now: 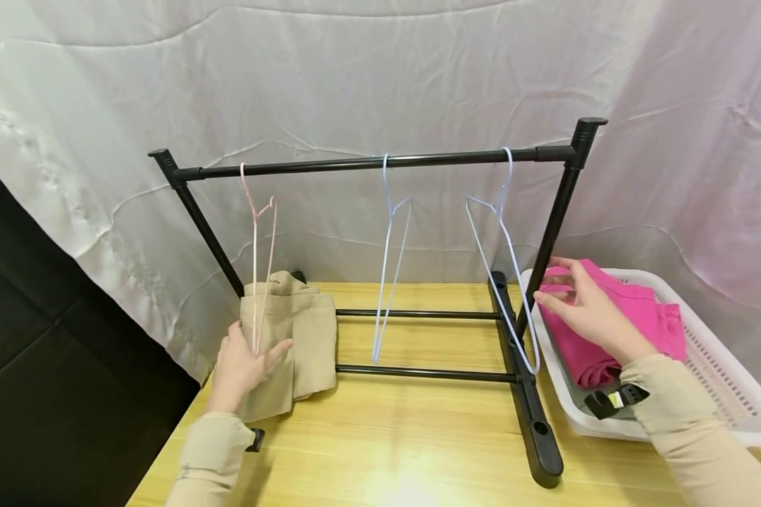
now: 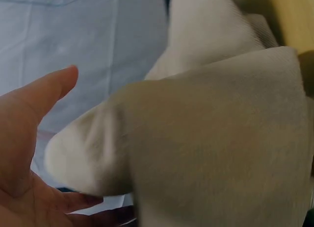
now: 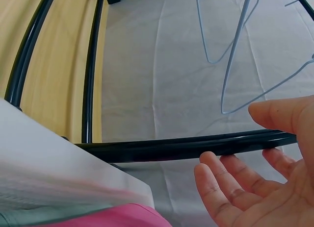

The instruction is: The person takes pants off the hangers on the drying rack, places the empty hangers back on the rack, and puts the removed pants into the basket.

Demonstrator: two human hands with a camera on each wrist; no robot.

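My left hand (image 1: pixel 242 367) is beside a folded beige cloth garment (image 1: pixel 313 338) at the left end of a black garment rack (image 1: pixel 349 165). In the left wrist view its thumb stands apart from the fingers, and some fingertips are hidden behind the cloth. A pink hanger (image 1: pixel 255 239) hangs from the bar in front of the garment, its lower end near this hand. My right hand (image 1: pixel 586 310) is at the rack's right post, above a folded pink cloth (image 1: pixel 640 310). The right wrist view has the post (image 3: pixel 181 148) between thumb and fingers, not gripped.
Two light blue hangers hang from the bar, one mid-bar (image 1: pixel 385 282) and one near the right post (image 1: pixel 510 246). The pink cloth lies in a white basket (image 1: pixel 723 380) on the wooden table (image 1: pixel 380 436), right of the rack's foot (image 1: pixel 539 436). A pale curtain (image 1: pixel 380 84) hangs behind.
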